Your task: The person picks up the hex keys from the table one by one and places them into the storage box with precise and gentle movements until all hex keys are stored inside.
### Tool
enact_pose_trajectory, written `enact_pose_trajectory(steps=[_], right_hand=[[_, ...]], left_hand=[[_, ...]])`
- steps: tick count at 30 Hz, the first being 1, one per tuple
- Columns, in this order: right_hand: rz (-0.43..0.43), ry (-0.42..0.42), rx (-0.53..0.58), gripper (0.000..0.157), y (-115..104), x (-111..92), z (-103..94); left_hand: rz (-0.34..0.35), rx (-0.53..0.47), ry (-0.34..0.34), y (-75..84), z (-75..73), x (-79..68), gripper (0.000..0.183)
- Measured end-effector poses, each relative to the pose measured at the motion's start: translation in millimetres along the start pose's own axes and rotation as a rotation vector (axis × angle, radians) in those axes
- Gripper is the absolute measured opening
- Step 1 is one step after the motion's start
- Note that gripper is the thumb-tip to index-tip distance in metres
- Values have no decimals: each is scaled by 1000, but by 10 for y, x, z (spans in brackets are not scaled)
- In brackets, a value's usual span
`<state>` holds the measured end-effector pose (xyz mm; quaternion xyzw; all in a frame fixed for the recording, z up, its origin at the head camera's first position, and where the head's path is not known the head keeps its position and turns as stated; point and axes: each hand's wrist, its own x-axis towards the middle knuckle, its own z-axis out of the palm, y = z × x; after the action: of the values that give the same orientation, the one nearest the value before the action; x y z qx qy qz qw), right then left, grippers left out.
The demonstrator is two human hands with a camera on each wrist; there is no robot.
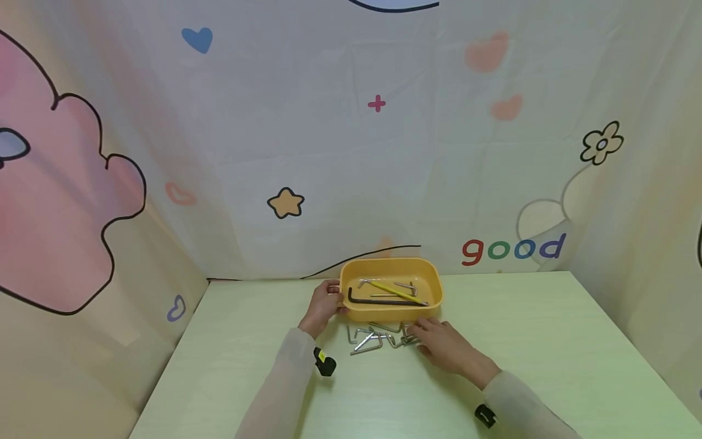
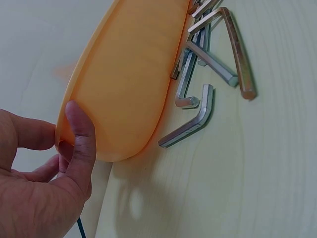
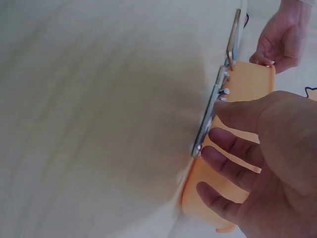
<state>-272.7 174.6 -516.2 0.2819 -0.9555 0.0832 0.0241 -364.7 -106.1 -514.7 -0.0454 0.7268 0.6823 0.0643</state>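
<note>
My left hand point(image 1: 323, 305) grips the left end of a yellow-orange plastic tray point(image 1: 392, 314), thumb outside and fingers at the rim point(image 2: 74, 198). In front of the tray lies a pile of silver L-shaped hex keys point(image 1: 367, 350); one short hex key point(image 2: 194, 124) lies nearest the left hand. At the pile's right end is my right hand point(image 1: 446, 347), fingers slightly bent and apart. Its thumb and fingertips come right up to a hex key point(image 3: 205, 121) in the right wrist view. Inside the tray are a long black hex key point(image 1: 378, 301) and several smaller ones.
A slim yellow stick-like thing point(image 1: 396, 292) lies across the tray's inside. The tray stands near the back edge of the pale wood-grain table point(image 1: 384, 402), close to a printed cloth backdrop point(image 1: 329, 122). Black wrist straps point(image 1: 326, 364) show at both sleeves.
</note>
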Motion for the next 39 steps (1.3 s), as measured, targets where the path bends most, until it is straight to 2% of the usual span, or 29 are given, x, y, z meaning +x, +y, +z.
enact_pose_trajectory(steps=[10, 20, 29, 39], right_hand=[[-18, 23, -52, 20, 34, 37, 95], [4, 6, -30, 8, 34, 83, 98], [-48, -52, -47, 11, 73, 121, 54], [-86, -42, -85, 11, 73, 99, 94]], left_hand=[[-4, 4, -3, 35, 11, -25, 44], [-3, 3, -8, 65, 12, -37, 43], [-8, 5, -25, 73, 1, -35, 45], [-14, 2, -13, 48, -7, -34, 42]])
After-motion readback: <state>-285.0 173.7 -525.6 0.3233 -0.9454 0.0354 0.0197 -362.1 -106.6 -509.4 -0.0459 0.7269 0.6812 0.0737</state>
